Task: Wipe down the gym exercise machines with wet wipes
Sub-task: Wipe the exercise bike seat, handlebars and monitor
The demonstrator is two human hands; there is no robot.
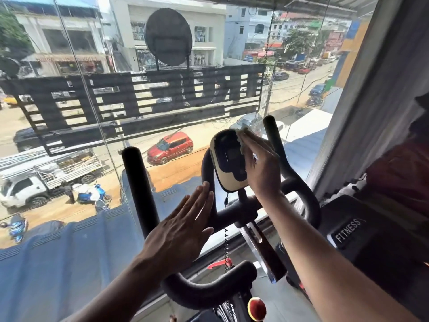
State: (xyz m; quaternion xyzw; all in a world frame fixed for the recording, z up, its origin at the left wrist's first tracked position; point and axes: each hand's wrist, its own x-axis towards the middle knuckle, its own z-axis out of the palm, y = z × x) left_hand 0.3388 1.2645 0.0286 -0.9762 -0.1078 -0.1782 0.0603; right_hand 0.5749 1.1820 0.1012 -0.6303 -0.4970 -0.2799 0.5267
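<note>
1. The console (228, 159) of the exercise bike is sitting at the centre of the handlebars (139, 189), its long axis running up and slightly left, its dark screen facing the person.
2. The right hand (260, 166) is pressing a wet wipe (242, 133) against the console's right edge, fingers curling round the wipe; it is the hand doing the work.
3. The left hand (183, 231) is hovering just below and left of the console, fingers straight and together, holding nothing, and whether it is touching the bar there I cannot tell.
4. The unwiped screen is lying left of the wipe, so the next stroke probably needs to travel leftward across the console.
5. Room looks tight beyond the console, where the window glass (92, 159) is standing close; left of it the upright grip is leaving open space.
</note>
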